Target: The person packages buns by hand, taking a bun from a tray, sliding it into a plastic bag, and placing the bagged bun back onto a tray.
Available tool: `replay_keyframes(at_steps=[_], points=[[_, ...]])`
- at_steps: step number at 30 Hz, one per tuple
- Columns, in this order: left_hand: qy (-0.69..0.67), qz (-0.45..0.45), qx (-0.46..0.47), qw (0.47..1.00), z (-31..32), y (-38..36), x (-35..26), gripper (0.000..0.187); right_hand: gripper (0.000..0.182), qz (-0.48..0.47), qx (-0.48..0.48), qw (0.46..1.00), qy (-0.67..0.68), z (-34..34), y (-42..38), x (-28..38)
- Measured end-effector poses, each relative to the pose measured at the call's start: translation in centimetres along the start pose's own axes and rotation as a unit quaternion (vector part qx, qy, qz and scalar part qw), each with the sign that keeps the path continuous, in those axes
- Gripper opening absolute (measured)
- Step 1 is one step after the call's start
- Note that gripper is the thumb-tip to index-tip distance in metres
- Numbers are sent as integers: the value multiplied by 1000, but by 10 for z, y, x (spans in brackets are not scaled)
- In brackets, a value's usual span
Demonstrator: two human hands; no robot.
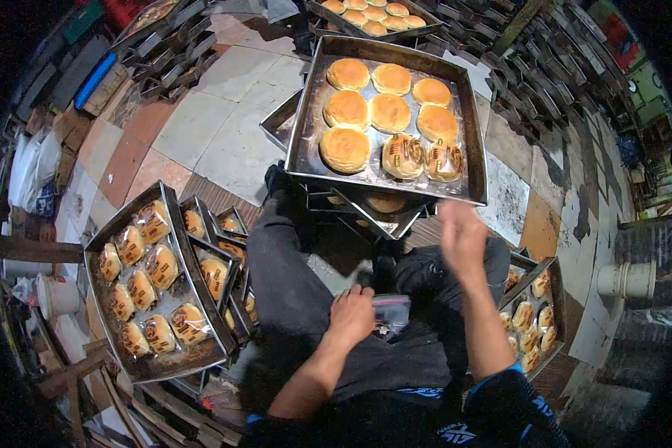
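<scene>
My left hand [351, 317] rests over my lap with its fingers curled at the edge of a clear plastic bag [393, 312] that has a pinkish top edge. Blurred by motion, my right hand [461, 235] is just below the near right edge of a metal tray [396, 192]. On that tray several bare round buns [390, 113] lie in rows. Two buns in printed clear bags, one a wrapped bun [404, 156] and beside it another wrapped bun [445, 160], sit at its near right. What my right fingers hold, if anything, cannot be made out.
Left of my legs, a tilted tray [220, 357] of wrapped buns leans on more stacked trays. Another tray [561, 328] of wrapped buns is at right. Farther off are a tray of bare buns [373, 15] and many stacked empty trays [552, 67]. A white bucket [626, 280] stands at right.
</scene>
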State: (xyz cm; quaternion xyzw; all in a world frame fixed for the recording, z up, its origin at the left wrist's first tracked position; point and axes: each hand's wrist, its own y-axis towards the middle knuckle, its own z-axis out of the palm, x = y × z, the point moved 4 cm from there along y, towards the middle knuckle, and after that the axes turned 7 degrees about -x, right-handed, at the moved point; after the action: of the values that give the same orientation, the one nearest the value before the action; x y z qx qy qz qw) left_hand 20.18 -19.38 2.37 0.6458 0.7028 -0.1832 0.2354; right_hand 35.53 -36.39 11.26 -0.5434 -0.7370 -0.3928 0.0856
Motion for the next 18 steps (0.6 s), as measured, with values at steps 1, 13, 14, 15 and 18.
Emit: replay_keyframes(at_steps=[1,13,14,15,18], points=[[-26,15,71,997,3,-5,6,17,15,4,121,991,59,0,-23,8],[-249,-31,55,966,-10,-3,21,38,4,115,3,972,207,-41,-77,25],[-369,-18,33,929,-11,3,23,34,6,188,-43,948,252,-44,-70,19],[-571,-147,-27,807,-7,8,33,20,6,185,-45,949,252,-43,-62,24],[-729,-267,-143,614,-43,30,33,10,11,211,-30,872,442,-24,-52,56]])
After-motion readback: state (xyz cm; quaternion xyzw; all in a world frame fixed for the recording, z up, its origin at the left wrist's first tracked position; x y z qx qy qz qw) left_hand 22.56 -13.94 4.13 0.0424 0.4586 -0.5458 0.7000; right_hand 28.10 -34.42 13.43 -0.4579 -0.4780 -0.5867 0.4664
